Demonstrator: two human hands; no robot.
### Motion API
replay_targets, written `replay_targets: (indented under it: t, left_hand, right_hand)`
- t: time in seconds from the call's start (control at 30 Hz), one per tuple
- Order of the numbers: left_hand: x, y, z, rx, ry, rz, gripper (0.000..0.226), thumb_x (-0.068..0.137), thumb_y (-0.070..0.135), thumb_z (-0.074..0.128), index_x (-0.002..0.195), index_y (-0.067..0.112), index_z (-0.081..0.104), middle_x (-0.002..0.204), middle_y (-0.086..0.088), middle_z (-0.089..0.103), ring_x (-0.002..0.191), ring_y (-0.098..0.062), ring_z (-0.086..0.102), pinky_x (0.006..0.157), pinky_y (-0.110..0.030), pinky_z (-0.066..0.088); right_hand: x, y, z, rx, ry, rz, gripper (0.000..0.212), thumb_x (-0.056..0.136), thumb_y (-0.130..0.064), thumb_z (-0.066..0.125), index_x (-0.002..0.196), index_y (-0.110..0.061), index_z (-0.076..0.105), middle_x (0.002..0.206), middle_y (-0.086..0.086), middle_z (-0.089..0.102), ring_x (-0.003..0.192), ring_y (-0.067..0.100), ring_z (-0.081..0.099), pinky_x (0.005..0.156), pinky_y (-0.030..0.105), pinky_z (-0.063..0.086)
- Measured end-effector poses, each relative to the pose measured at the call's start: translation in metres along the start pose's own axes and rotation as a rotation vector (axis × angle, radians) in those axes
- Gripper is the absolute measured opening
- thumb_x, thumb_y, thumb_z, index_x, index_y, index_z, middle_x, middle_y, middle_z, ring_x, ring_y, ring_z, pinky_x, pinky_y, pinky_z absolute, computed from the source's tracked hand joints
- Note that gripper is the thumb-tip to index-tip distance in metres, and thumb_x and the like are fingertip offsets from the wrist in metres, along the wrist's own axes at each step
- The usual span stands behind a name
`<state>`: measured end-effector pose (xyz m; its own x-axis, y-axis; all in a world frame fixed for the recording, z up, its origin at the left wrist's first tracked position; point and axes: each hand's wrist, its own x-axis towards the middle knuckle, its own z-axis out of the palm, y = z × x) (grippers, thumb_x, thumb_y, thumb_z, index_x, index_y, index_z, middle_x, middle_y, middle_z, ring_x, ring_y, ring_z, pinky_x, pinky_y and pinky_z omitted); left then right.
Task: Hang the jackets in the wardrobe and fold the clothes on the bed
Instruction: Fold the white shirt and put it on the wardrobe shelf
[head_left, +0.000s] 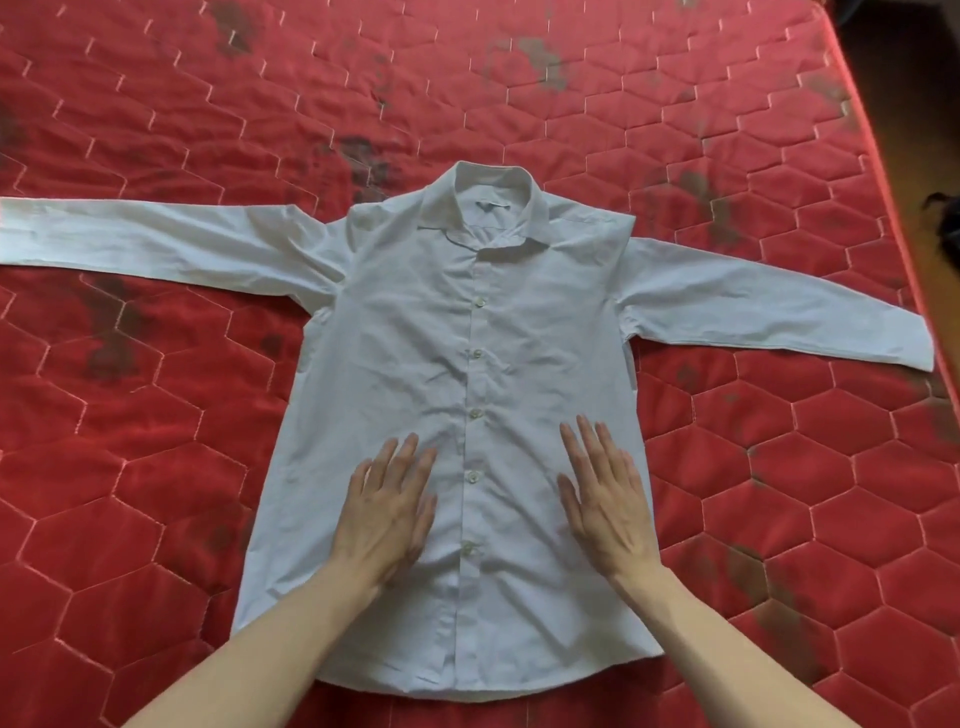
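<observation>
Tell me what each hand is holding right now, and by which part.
Nothing is held. The left hand and the right hand lie flat, fingers straight, on the lower front of the white shirt, one on each side of its button line.

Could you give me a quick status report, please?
Both hands, left and right, flat on shirt. Shirt spread unfolded, buttoned, on mattress. Nothing obstructing.

Dark object (946, 221) at right edge, beyond the mattress; unidentifiable.
</observation>
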<state>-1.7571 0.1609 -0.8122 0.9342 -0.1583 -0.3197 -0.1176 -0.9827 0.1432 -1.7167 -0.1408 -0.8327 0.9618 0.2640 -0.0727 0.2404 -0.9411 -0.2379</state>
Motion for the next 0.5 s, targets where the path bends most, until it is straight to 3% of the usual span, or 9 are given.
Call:
replay_targets:
  t: [0.07, 0.13, 0.23, 0.33, 0.4, 0.5]
  left_hand:
    - [0.020, 0.007, 0.006, 0.062, -0.075, 0.042, 0.062, 0.098, 0.047, 0.039, 0.146, 0.013, 0.059, 0.145, -0.017, 0.060, 0.129, -0.040, 0.061, 0.097, -0.052, 0.056]
    - [0.045, 0.012, 0.000, 0.106, -0.060, 0.089, 0.060, 0.099, 0.048, 0.037, 0.138, 0.011, 0.064, 0.127, -0.019, 0.066, 0.109, -0.041, 0.066, 0.088, -0.048, 0.055]
    - [0.097, 0.025, -0.020, 0.121, 0.101, 0.097, 0.050, 0.100, 0.041, 0.038, 0.129, 0.009, 0.064, 0.108, -0.012, 0.063, 0.093, -0.035, 0.061, 0.078, -0.046, 0.050]
    - [0.165, 0.052, -0.035, 0.076, 0.176, 0.125, 0.050, 0.099, 0.037, 0.037, 0.132, 0.009, 0.062, 0.121, -0.013, 0.065, 0.106, -0.037, 0.063, 0.087, -0.048, 0.049]
    - [0.212, 0.080, -0.044, 0.019, 0.184, 0.157, 0.053, 0.100, 0.037, 0.035, 0.136, 0.009, 0.062, 0.132, -0.014, 0.064, 0.118, -0.037, 0.063, 0.098, -0.049, 0.046]
    - [0.277, 0.125, -0.062, -0.077, 0.165, 0.186, 0.062, 0.102, 0.039, 0.026, 0.153, 0.010, 0.049, 0.157, -0.013, 0.049, 0.146, -0.033, 0.046, 0.119, -0.050, 0.036]
  right_hand:
    - [0.014, 0.009, 0.008, -0.008, -0.043, 0.076, 0.065, 0.105, -0.045, 0.037, 0.165, -0.024, 0.023, 0.173, 0.002, 0.019, 0.160, 0.024, 0.018, 0.125, 0.047, 0.024]
    - [0.027, 0.019, 0.008, -0.021, -0.045, 0.063, 0.059, 0.103, -0.047, 0.041, 0.155, -0.019, 0.043, 0.161, 0.006, 0.042, 0.146, 0.030, 0.042, 0.113, 0.047, 0.043]
    - [0.063, 0.042, -0.006, 0.134, 0.148, 0.151, 0.043, 0.105, -0.044, 0.041, 0.135, -0.020, 0.059, 0.132, 0.000, 0.060, 0.115, 0.025, 0.058, 0.094, 0.039, 0.047]
    - [0.110, 0.090, -0.025, 0.517, 0.371, 0.560, 0.043, 0.107, -0.038, 0.046, 0.140, -0.012, 0.053, 0.134, 0.008, 0.057, 0.119, 0.025, 0.054, 0.107, 0.033, 0.037]
    - [0.140, 0.137, -0.040, 0.766, 0.502, 0.876, 0.055, 0.106, -0.034, 0.054, 0.151, -0.005, 0.041, 0.142, 0.014, 0.050, 0.124, 0.028, 0.055, 0.111, 0.039, 0.042]
    - [0.177, 0.211, -0.065, 0.989, 0.709, 1.178, 0.075, 0.103, -0.032, 0.061, 0.159, -0.003, 0.022, 0.154, 0.018, 0.041, 0.131, 0.029, 0.055, 0.111, 0.035, 0.042]
